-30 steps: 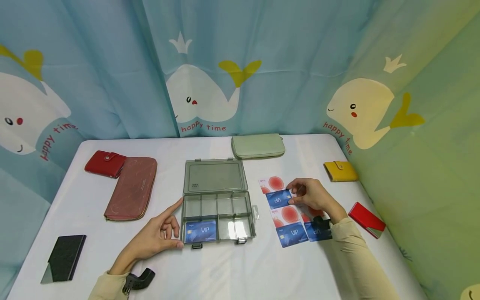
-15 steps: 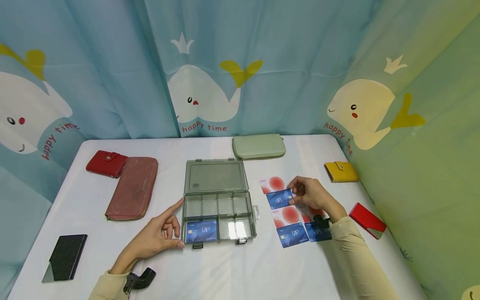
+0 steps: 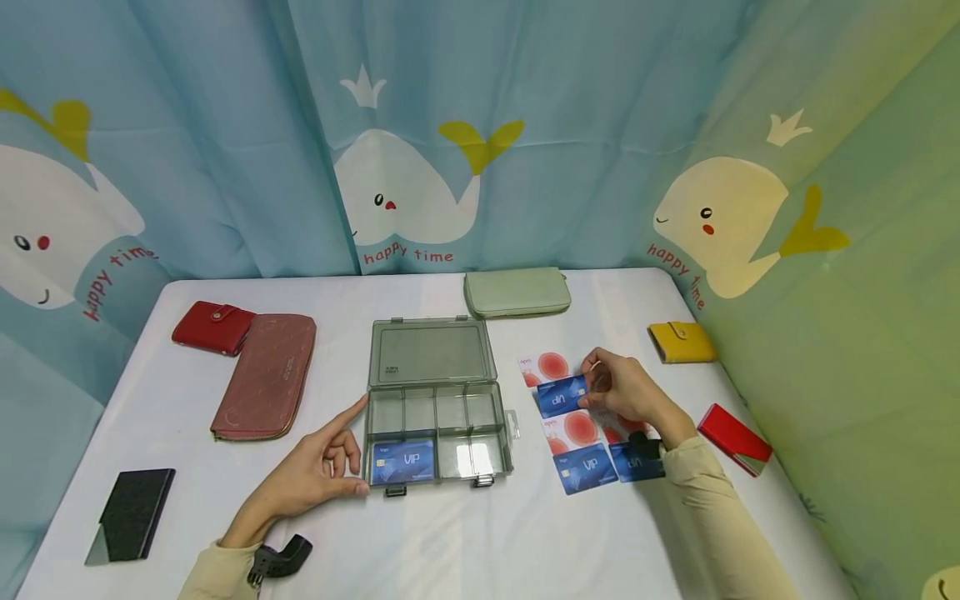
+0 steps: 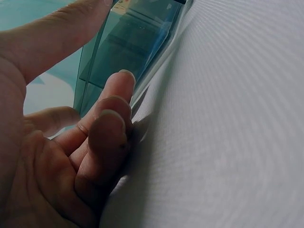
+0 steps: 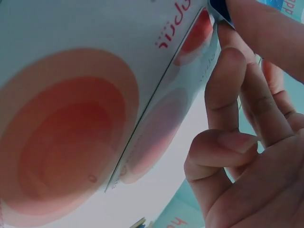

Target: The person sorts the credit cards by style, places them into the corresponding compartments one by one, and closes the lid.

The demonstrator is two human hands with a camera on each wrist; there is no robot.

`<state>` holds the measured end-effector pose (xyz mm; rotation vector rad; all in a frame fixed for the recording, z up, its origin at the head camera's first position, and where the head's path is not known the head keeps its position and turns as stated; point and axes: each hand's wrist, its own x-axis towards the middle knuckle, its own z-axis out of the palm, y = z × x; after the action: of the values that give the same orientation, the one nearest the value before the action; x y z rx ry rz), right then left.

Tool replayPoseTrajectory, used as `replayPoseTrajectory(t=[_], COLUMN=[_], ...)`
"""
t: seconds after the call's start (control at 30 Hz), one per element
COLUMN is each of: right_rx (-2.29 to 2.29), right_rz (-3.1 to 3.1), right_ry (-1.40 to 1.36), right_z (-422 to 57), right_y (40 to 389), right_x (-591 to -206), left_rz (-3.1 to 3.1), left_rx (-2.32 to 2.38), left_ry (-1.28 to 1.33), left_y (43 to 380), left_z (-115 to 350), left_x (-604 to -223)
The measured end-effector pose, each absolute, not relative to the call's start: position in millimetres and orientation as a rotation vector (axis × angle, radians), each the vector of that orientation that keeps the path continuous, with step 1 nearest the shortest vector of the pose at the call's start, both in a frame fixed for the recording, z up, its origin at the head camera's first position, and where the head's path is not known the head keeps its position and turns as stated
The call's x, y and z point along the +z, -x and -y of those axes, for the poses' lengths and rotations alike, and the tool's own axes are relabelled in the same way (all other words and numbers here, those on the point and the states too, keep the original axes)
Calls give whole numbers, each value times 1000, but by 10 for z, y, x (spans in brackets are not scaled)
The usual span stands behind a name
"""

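Observation:
My right hand (image 3: 626, 389) pinches a blue VIP card (image 3: 559, 397) by its right edge, between thumb and fingers. The card is slightly raised, a shadow showing at its left side. In the right wrist view, pink-circle cards (image 5: 78, 137) fill the left, and only a dark blue corner of the held card shows by the thumb. My left hand (image 3: 307, 471) touches the left side of a clear grey compartment box (image 3: 474, 477), index finger and thumb extended at its corners. The box's lid (image 3: 431, 352) lies back. Another blue VIP card (image 3: 402, 462) sits in its front left compartment.
More cards (image 3: 585, 469) lie on the white table right of the box, partly under my right wrist. Around them are a green wallet (image 3: 517, 293), yellow wallet (image 3: 682, 342), red card case (image 3: 735, 440), red wallet (image 3: 212, 327), brownish-red wallet (image 3: 264, 377) and black card case (image 3: 135, 514).
My right hand has lifted the blue VIP card a little and shifted it slightly right, off the row of cards. My left hand stays at the box.

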<state>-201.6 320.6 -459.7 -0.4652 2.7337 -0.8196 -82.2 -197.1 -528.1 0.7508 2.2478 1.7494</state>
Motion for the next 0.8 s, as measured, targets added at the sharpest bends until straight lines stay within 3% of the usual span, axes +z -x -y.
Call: replayPoseTrajectory(t=[0.33,0.8], right_rx=[-890,-1357], right_rz=[-2744,-2501], right_ry=[533,489], right_z=[-3223,-3205], right_y=[1948,1901], right_x=[-4613,-4553], left_rz=[-2251,-2257], left_rx=[1750,1754], left_ry=[-756,-782], left_y=[814,808], left_z=[1970,1961], left_x=[-5279,-5263])
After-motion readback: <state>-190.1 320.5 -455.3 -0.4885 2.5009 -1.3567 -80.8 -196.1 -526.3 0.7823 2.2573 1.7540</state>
